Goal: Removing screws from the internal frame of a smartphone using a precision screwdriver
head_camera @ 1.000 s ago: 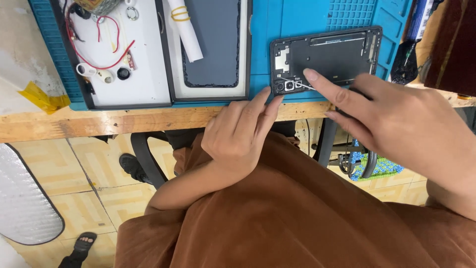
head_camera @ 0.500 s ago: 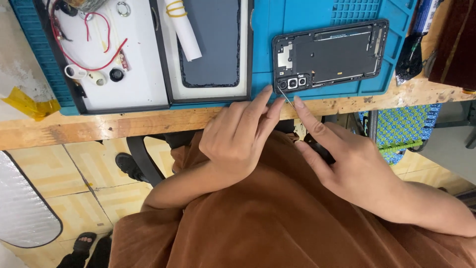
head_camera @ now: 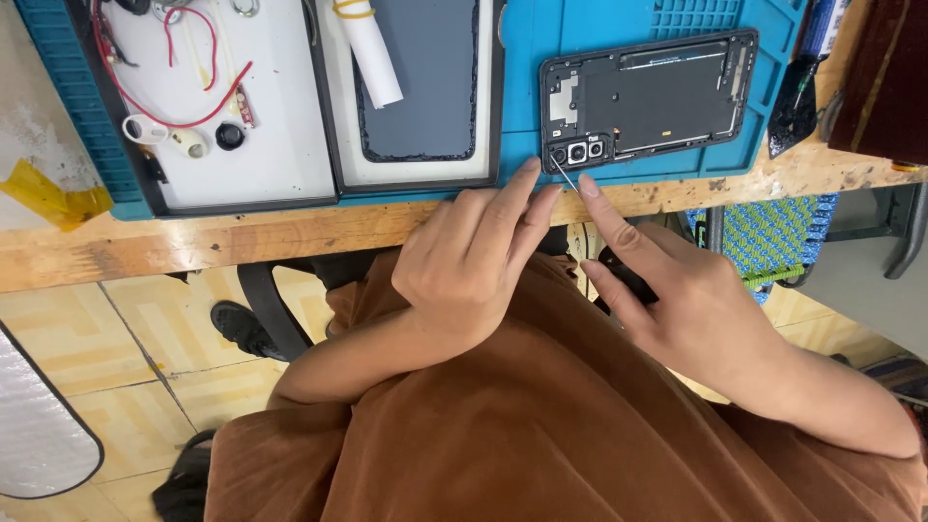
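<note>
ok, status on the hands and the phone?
Left hand fingertips at the phone frame camera corner. Right hand holds a thin tool there. Frame flat on blue mat. Nothing in the way.

Matt black plastic phone frame (head_camera: pixel 650 99) lies on a smooth blue rubbery mat (head_camera: pixel 599 29). The table (head_camera: pixel 242 237) edge, at 6 o'clock of it, is rough bare wood.

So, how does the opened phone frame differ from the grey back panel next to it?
The phone frame is black, lies sideways on the blue mat, and shows camera lenses and inner parts. The back panel is plain grey, lies lengthwise in a white tray, with a white roll on it. Both are flat, rounded rectangles.
</note>
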